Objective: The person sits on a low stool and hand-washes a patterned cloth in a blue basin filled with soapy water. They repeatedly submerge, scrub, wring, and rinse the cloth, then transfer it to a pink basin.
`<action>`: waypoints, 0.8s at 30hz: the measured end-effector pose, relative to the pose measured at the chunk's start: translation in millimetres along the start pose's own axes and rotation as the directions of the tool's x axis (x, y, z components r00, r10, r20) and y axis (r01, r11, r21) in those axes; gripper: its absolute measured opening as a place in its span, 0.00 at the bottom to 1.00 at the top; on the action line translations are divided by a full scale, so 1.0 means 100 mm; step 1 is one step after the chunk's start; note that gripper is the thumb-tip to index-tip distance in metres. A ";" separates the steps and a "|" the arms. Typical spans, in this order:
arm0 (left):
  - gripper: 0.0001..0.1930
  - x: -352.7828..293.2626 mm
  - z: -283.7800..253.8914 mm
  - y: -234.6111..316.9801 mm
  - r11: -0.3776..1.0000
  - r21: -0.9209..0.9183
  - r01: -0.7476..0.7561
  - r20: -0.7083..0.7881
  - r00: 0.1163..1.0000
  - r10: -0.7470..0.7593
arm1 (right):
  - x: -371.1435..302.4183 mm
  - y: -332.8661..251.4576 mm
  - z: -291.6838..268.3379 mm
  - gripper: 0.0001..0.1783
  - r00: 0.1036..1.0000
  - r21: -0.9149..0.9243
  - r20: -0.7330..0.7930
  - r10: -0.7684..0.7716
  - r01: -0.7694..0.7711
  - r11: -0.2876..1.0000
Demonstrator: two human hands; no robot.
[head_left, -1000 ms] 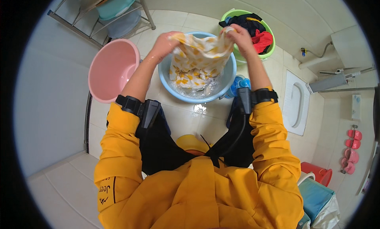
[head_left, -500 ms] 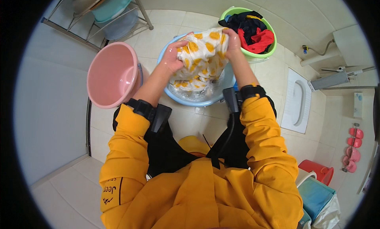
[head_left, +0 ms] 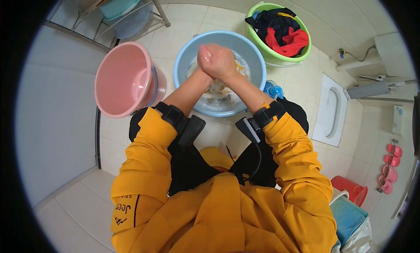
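Both my hands are pressed together over a light blue basin on the tiled floor. My left hand and my right hand are closed tight around a bunched white cloth with yellow and orange print. Most of the cloth hangs below my wrists into the soapy water; the part between my palms is hidden. I wear yellow sleeves with black bands on both wrists.
A pink basin stands to the left of the blue one. A green basin holding dark and red clothes is behind on the right. A metal rack stands far left, a squat toilet to the right, and a red bucket near right.
The cloth was held up and spread above the basin. It is now bunched between my hands, which have come together and lowered toward the water.
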State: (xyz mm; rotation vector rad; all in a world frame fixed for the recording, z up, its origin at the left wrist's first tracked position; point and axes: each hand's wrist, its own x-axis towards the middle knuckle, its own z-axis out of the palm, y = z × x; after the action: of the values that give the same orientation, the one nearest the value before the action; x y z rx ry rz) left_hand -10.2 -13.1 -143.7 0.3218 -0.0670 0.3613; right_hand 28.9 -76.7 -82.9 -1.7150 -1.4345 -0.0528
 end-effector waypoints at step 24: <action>0.20 -0.29 0.81 1.11 0.984 0.086 -0.157 0.005 0.988 0.157 | -0.37 0.80 -0.30 0.16 0.786 0.681 0.466 0.406 -0.611 0.404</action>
State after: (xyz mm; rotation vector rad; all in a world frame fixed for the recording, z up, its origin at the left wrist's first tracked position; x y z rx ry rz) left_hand -77.3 49.4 -37.8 0.4029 -0.0749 0.5222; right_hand 96.1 -120.8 -130.2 -1.2761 -0.7529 1.0490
